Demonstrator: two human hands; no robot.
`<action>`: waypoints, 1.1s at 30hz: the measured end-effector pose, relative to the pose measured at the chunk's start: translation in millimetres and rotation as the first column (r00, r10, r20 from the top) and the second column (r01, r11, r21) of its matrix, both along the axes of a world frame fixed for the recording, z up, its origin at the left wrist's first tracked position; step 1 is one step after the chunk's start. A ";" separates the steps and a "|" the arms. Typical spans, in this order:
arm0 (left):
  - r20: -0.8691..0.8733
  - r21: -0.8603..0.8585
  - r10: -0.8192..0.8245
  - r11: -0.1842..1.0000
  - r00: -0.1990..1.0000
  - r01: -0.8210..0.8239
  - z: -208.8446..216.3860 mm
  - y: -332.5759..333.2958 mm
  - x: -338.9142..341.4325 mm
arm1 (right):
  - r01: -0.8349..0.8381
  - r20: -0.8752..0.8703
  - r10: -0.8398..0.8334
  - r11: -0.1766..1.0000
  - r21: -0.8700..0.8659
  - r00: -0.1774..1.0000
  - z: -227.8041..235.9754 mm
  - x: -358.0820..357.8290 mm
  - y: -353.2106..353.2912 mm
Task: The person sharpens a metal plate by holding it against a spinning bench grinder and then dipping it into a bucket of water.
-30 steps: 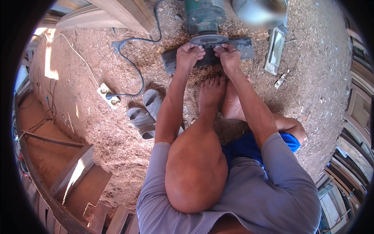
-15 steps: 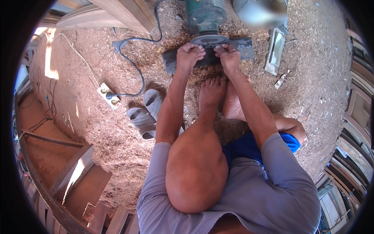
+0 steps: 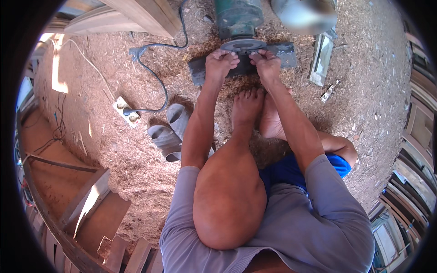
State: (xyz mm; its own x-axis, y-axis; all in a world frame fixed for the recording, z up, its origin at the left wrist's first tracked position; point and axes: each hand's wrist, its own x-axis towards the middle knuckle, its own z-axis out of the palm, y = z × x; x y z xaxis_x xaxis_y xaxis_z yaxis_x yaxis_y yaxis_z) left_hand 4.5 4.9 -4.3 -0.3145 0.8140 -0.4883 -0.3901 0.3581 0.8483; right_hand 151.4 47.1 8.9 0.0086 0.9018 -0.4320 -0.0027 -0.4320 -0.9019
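A round grey disc (image 3: 237, 43) sits at the end of a green, motor-like machine (image 3: 239, 19) at the far middle. Just on the near side of the disc, my left hand (image 3: 220, 66) is closed in a pinch, knuckles up. Level with it on the right, my right hand (image 3: 267, 67) is pinched in the same way. Whatever the fingertips hold is too small and hidden to name. Beneath both hands and the disc lies a dark flat board (image 3: 197, 72). Whether the disc is spinning cannot be seen.
A grey cable (image 3: 165, 86) runs to a white power strip (image 3: 126, 112) on the left. Grey slippers (image 3: 166, 139) lie beside my left forearm. A long whetstone-like block (image 3: 321, 59) and a shiny rounded vessel (image 3: 306, 16) are far right. Wood shavings cover the ground.
Both hands stay pinched close to the disc, with hardly any movement. The whole view has shifted very slightly.
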 end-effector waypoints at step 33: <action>0.051 0.010 0.058 0.998 0.997 -0.058 0.7 -7.4 -10.6 | -0.003 0.038 0.003 1.000 -0.008 0.999 1.3 -16.1 -3.1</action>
